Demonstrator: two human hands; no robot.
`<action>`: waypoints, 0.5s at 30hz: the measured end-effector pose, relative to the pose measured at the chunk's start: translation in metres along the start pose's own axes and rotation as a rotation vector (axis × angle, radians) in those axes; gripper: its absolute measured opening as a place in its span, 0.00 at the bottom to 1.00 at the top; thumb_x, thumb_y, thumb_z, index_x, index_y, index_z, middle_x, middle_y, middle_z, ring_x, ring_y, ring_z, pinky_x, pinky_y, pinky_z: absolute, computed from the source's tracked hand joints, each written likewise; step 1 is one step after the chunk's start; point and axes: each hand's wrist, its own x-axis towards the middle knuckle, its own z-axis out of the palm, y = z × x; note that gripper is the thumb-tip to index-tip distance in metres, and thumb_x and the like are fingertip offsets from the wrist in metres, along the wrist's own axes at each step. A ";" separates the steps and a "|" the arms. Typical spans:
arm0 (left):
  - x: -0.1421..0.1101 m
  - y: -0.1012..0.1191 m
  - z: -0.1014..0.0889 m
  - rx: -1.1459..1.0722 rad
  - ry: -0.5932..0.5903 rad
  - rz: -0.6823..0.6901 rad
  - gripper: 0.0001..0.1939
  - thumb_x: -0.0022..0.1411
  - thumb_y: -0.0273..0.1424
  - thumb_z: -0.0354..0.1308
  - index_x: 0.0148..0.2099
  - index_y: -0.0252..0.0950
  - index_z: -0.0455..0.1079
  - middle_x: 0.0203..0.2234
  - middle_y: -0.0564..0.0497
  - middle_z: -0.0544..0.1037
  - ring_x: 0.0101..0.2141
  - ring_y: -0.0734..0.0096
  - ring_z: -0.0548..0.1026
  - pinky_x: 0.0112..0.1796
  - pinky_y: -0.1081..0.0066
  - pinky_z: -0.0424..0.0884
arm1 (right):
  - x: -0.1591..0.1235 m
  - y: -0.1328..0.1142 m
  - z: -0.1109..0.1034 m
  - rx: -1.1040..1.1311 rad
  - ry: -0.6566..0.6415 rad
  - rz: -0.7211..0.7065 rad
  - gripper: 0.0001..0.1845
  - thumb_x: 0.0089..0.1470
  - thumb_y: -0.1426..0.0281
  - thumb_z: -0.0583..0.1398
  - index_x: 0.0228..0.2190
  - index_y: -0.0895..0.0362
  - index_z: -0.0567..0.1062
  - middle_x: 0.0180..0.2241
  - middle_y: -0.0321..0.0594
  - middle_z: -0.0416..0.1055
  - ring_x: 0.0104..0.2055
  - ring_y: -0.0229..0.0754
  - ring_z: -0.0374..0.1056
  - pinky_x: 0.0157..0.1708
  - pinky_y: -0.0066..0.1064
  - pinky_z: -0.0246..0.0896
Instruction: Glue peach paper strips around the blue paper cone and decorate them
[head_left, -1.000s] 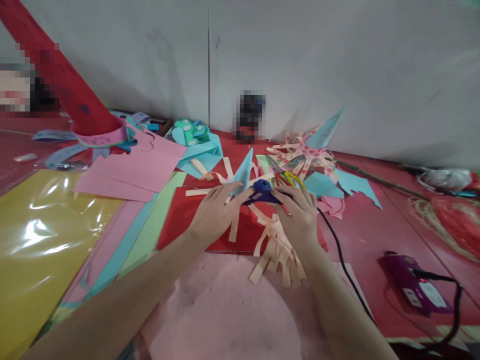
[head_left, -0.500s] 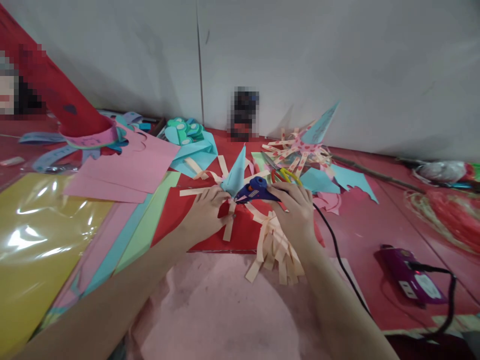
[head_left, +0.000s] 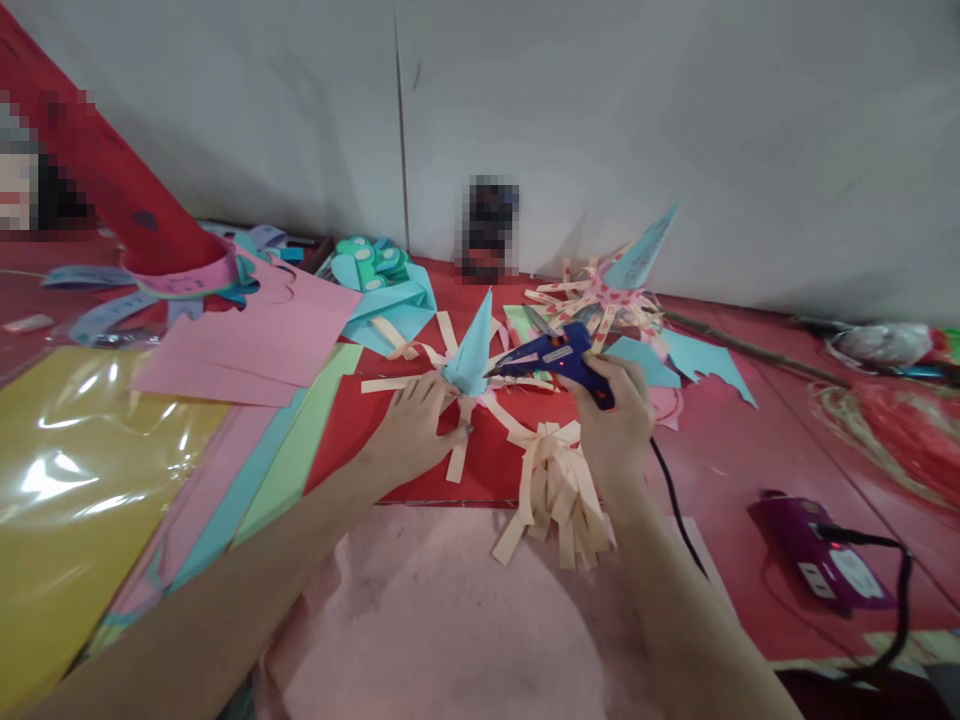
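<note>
A pale blue paper cone (head_left: pixel 472 355) stands point up on a red sheet (head_left: pixel 412 480), with cream paper strips spreading out from its base. My left hand (head_left: pixel 405 435) grips the cone's base at the lower left, its thumb beside one strip. Wrapped in my right hand (head_left: pixel 619 420) is a dark blue glue gun (head_left: pixel 551 355), its nozzle pointing left at the cone's lower right side. I cannot tell whether the nozzle touches the paper. Near my right wrist lies a pile of cream strips (head_left: pixel 559 480).
A similar cone with patterned strips (head_left: pixel 637 260) stands at the back right. Pink sheets (head_left: pixel 247 340) and a shiny yellow packet (head_left: pixel 97 480) lie left. The gun's black cord (head_left: pixel 679 505) runs down past my right arm; a purple power strip (head_left: pixel 821 555) sits at right.
My right hand has raised and turned the glue gun, now held by its handle with the nozzle against or near the cone. My left hand has shifted down to the cone's base.
</note>
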 end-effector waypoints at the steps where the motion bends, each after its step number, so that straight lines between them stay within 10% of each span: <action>1: 0.000 0.000 0.000 -0.004 0.003 -0.001 0.13 0.58 0.33 0.55 0.45 0.37 0.61 0.48 0.46 0.67 0.52 0.55 0.63 0.50 0.55 0.61 | 0.000 0.001 0.000 0.015 0.012 0.031 0.09 0.51 0.67 0.62 0.37 0.52 0.75 0.38 0.40 0.72 0.43 0.44 0.68 0.46 0.40 0.62; 15: -0.008 0.006 -0.001 0.169 -0.007 0.092 0.15 0.62 0.32 0.53 0.52 0.40 0.62 0.51 0.44 0.65 0.56 0.52 0.60 0.51 0.53 0.62 | 0.001 0.006 0.002 0.038 -0.029 0.299 0.12 0.49 0.62 0.61 0.35 0.54 0.74 0.38 0.41 0.72 0.41 0.42 0.68 0.43 0.37 0.62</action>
